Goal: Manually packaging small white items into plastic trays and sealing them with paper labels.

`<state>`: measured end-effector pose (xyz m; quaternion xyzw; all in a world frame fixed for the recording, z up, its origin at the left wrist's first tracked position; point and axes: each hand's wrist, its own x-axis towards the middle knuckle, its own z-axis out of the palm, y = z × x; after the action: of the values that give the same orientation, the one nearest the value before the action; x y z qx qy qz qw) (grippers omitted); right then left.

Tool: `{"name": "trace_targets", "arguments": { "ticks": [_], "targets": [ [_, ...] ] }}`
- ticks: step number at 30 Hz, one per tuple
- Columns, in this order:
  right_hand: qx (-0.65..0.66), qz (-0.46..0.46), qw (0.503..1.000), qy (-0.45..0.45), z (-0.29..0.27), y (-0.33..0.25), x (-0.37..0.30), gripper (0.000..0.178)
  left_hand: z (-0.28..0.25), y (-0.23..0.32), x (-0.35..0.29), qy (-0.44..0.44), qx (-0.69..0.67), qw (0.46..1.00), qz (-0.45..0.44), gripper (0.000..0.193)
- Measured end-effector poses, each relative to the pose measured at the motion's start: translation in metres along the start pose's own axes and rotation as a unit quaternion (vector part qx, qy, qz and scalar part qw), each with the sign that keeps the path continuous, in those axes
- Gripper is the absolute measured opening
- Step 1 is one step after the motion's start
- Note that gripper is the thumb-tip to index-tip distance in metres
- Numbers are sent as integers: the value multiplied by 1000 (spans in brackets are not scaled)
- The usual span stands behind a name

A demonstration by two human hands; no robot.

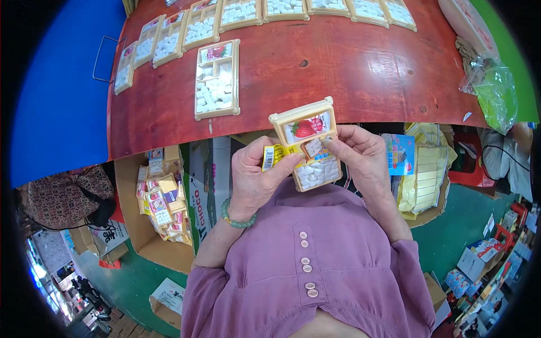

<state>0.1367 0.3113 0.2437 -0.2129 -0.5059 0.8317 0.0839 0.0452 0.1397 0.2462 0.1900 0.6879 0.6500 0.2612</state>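
Between my two hands, over the table's front edge, is a cream plastic tray [301, 111]. A strawberry-printed sachet [307, 128] fills its upper compartment, and small white pieces [318, 173] fill its lower one. My left hand [253, 177] is closed on the tray's left side together with a yellow printed band [273, 156] that bears a barcode. The band lies across the tray's middle. My right hand [363, 155] grips the right side, thumb and fingers pressed at the band's small window; some fingertips are hidden behind the tray.
One similar filled tray [236, 79] lies on the red table [327, 62], with several more in a curved row [242, 22] beyond. A carton [135, 225] of banded trays stands below left. At right, another carton [437, 208] holds stacked cream trays and a blue printed sheet [401, 153].
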Motion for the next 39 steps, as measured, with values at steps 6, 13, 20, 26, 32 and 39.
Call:
{"name": "trace_targets", "arguments": {
  "ticks": [6,13,20,26,32,39],
  "targets": [
    [-18,16,998,-62,-8,3,3,23,-3,-7,4,-32,2,999,4,12],
    [-1,20,996,-91,-11,11,4,27,-14,-5,13,-106,-86,989,-54,15],
    [77,-7,983,-167,-19,19,-6,29,-36,-9,23,-199,-50,979,19,21],
    [-3,-34,966,-258,-33,18,-11,22,-36,4,31,-280,-13,951,131,13],
    [-109,-171,902,-382,-24,7,-8,21,-36,38,12,-307,277,864,288,17],
    [-189,-167,874,-417,-23,8,-19,25,-32,41,-8,-302,420,804,292,22]
  ]
}}
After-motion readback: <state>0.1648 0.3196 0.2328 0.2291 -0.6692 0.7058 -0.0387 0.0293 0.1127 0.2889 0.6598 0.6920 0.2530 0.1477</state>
